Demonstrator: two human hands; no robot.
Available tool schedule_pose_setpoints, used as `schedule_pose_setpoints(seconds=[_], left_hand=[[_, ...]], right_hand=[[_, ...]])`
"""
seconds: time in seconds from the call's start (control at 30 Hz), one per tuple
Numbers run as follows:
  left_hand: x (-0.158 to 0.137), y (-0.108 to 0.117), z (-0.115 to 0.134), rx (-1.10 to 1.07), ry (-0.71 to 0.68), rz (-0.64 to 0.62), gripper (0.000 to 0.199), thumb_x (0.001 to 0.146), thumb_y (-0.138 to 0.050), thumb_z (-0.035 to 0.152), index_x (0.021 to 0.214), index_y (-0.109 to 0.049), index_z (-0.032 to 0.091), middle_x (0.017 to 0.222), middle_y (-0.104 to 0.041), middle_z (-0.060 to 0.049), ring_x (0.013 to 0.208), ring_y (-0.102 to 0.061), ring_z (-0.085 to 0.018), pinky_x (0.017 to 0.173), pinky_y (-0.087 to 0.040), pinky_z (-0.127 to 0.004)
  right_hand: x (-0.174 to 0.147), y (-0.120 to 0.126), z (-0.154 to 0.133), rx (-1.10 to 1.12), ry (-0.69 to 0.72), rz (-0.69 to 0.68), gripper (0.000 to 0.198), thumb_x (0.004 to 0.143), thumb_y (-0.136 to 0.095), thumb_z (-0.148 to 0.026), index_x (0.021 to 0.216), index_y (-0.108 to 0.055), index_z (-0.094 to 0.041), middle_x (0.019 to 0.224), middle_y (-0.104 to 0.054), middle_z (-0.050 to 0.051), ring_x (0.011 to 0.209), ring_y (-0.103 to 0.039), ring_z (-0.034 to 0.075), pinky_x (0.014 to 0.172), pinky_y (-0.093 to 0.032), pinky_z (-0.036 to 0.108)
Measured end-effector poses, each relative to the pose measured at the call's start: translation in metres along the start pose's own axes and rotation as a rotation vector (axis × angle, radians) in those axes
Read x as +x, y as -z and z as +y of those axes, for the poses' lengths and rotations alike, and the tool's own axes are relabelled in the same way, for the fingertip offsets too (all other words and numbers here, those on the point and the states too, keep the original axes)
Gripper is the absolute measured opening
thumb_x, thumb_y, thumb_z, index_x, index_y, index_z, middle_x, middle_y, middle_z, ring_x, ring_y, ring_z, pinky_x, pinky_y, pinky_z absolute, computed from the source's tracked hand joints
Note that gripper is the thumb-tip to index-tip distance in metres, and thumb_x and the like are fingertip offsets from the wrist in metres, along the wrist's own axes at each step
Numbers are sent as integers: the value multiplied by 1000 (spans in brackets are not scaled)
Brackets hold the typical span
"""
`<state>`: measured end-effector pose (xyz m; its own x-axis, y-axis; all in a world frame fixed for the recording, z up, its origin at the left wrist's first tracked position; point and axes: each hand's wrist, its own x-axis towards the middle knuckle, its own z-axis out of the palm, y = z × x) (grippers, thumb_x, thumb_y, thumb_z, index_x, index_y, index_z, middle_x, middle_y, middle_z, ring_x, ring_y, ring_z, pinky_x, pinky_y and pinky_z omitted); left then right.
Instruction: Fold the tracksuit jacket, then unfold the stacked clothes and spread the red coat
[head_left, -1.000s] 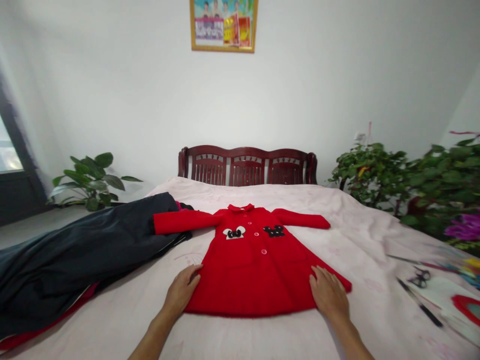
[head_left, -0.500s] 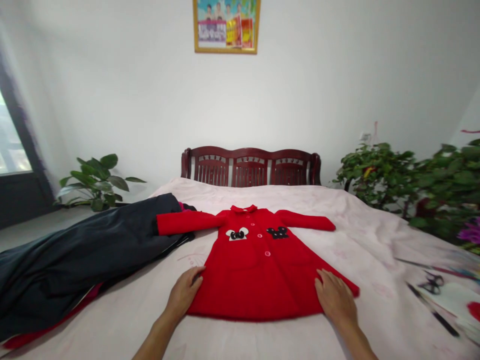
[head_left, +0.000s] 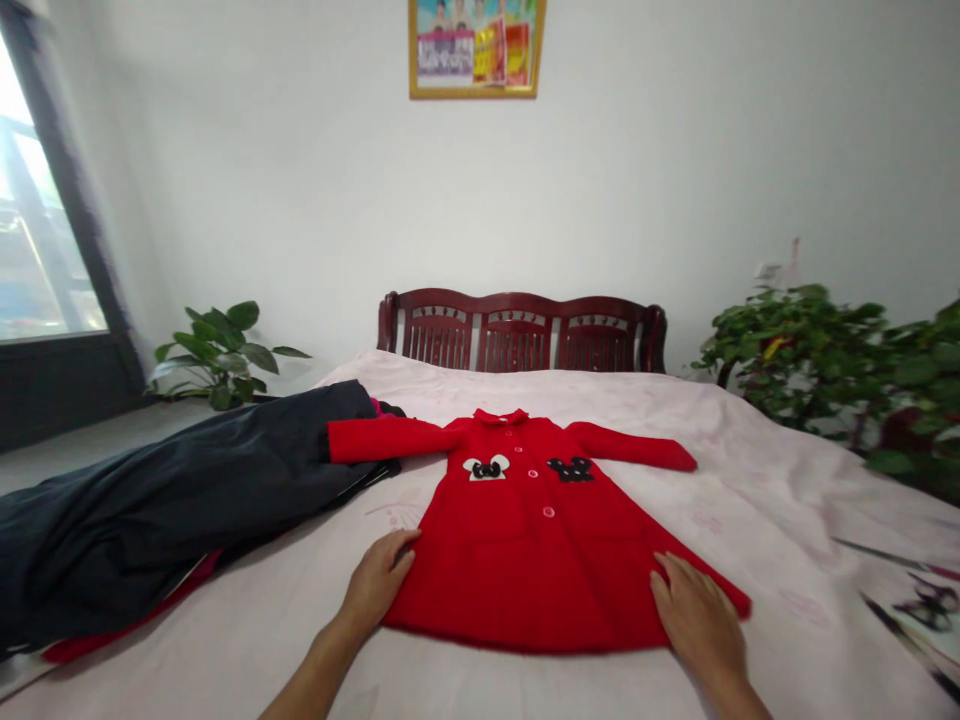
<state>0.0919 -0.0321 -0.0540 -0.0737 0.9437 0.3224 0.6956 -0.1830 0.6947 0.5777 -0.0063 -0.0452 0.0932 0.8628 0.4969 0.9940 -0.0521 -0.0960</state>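
Note:
A red coat point(head_left: 517, 570) lies flat, front up, on the pale bedsheet, its collar away from me and its sleeves spread. White buttons run down its middle, between a white mouse-shaped patch point(head_left: 487, 468) and a black one point(head_left: 571, 470) on the chest. My left hand point(head_left: 380, 578) rests at the coat's lower left edge, fingertips touching the cloth, thumb and forefinger apart. On the lower right of the skirt lies my right hand point(head_left: 697, 610), palm down with its fingers stretched out over the fabric.
Dark garments point(head_left: 187, 510) are heaped to the left, under the coat's left sleeve cuff. Scissors point(head_left: 930, 600) and a dark, thin tool point(head_left: 904, 640) lie at the right edge. Beyond the bedsheet point(head_left: 750, 520) stand a wooden backrest point(head_left: 517, 335) and potted plants point(head_left: 217, 350).
The view has turned slightly left, so the coat and furniture appear farther right. Both hands stay at the lower sides of the coat, which keeps its shape.

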Motion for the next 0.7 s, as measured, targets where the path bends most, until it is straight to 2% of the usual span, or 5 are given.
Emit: schedule_pose_setpoints(seconds=[0.7], left_hand=[[-2,3,4,-19,1,0,39,89,-48,31,121,-68,22,128,-69,-7,123,-60,-23,113,-41,-41]], right_hand=[[1,-14,13,104,24,64,60,91,-29,-45,118,-68,-10,121,-71,16,112,-66,30,100,-49,47]])
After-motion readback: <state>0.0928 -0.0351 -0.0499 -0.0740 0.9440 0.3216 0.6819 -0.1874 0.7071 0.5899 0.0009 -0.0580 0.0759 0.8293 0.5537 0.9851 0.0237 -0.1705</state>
